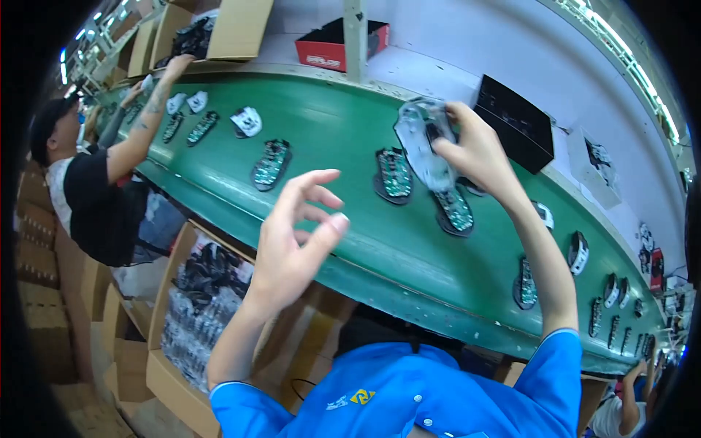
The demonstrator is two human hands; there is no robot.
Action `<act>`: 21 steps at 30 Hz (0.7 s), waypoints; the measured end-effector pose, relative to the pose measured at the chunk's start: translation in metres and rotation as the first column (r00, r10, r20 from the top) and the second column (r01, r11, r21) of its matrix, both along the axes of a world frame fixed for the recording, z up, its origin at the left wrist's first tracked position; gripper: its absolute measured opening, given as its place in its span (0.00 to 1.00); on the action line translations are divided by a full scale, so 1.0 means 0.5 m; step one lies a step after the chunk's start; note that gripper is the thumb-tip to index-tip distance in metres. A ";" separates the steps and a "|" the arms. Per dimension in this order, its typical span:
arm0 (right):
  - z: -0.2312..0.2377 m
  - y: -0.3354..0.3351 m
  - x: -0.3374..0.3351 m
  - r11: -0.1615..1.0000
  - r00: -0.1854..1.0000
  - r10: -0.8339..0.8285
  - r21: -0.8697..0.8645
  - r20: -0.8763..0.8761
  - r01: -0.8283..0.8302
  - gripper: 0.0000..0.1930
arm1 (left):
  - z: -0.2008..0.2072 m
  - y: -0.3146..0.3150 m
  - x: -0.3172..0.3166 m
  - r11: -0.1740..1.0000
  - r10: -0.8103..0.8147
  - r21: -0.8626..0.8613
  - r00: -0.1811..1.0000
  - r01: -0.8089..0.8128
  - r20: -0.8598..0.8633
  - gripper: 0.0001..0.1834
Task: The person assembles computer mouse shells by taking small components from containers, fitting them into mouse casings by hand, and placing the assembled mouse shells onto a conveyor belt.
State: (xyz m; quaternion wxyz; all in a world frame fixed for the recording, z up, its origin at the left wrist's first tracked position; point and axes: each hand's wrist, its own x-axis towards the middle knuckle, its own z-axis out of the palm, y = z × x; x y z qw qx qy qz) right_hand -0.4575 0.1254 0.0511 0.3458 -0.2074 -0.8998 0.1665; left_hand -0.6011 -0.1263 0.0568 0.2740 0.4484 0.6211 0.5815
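Note:
My right hand (473, 146) is closed on the edge of a translucent grey plastic piece (418, 150), long and rounded like a shell or bag. A small dark part shows by my thumb; I cannot tell whether it is inside. Beneath lie a green circuit board in a dark housing (456, 212) and, just left of it, another board in a dark housing (395, 175). My left hand (296, 237) hovers over the near edge of the green belt (336, 160), fingers apart and curved, with nothing in it. Farther left rests another circuit board in its housing (271, 165).
More boards and white-and-black shells (578, 252) line the belt on both sides. A black box (515, 124) and a red box (342, 45) stand along the far side. Cartons of bagged parts (201, 321) sit below left. A co-worker (109, 175) reaches across at left.

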 end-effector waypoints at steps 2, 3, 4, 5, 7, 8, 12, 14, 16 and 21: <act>-0.036 0.044 -0.105 0.951 0.953 -0.234 0.249 0.192 0.183 0.18 | -0.013 -0.003 -0.036 0.988 0.154 -0.011 0.988 -0.154 -0.006 0.21; -0.062 0.078 -0.145 0.911 0.931 -0.294 0.359 0.217 0.204 0.17 | -0.026 -0.005 -0.055 0.983 0.181 -0.004 0.983 -0.181 0.008 0.19; -0.092 0.115 -0.184 0.848 0.922 -0.328 0.494 0.208 0.190 0.16 | -0.038 -0.011 -0.074 0.981 0.194 -0.029 0.981 -0.193 0.021 0.19; -0.125 0.142 -0.223 0.771 0.915 -0.354 0.615 0.195 0.167 0.14 | -0.045 -0.026 -0.092 0.975 0.215 -0.060 0.976 -0.213 0.033 0.18; -0.187 0.154 -0.267 0.655 0.937 -0.326 0.744 0.125 0.128 0.12 | -0.057 -0.046 -0.133 0.954 0.287 -0.095 0.958 -0.285 0.012 0.18; -0.210 0.152 -0.274 0.640 0.940 -0.313 0.762 0.138 0.101 0.12 | -0.061 -0.049 -0.154 0.943 0.317 -0.102 0.948 -0.317 -0.016 0.17; -0.169 0.082 -0.244 0.928 0.897 -0.072 0.358 0.436 -0.100 0.24 | -0.097 -0.038 -0.248 0.903 0.410 -0.045 0.888 -0.428 -0.207 0.19; -0.122 0.083 -0.213 0.981 0.901 0.089 0.122 0.424 -0.154 0.31 | -0.127 0.011 -0.320 0.871 0.446 -0.056 0.834 -0.488 -0.326 0.22; -0.053 0.087 -0.161 0.987 0.949 0.077 0.113 0.307 -0.117 0.29 | -0.148 0.075 -0.404 0.766 0.485 -0.105 0.678 -0.634 -0.552 0.32; 0.107 0.038 0.166 0.939 0.946 -0.292 0.147 -0.138 0.311 0.17 | -0.187 0.180 -0.622 0.382 0.399 -0.306 0.454 -0.872 -0.796 0.54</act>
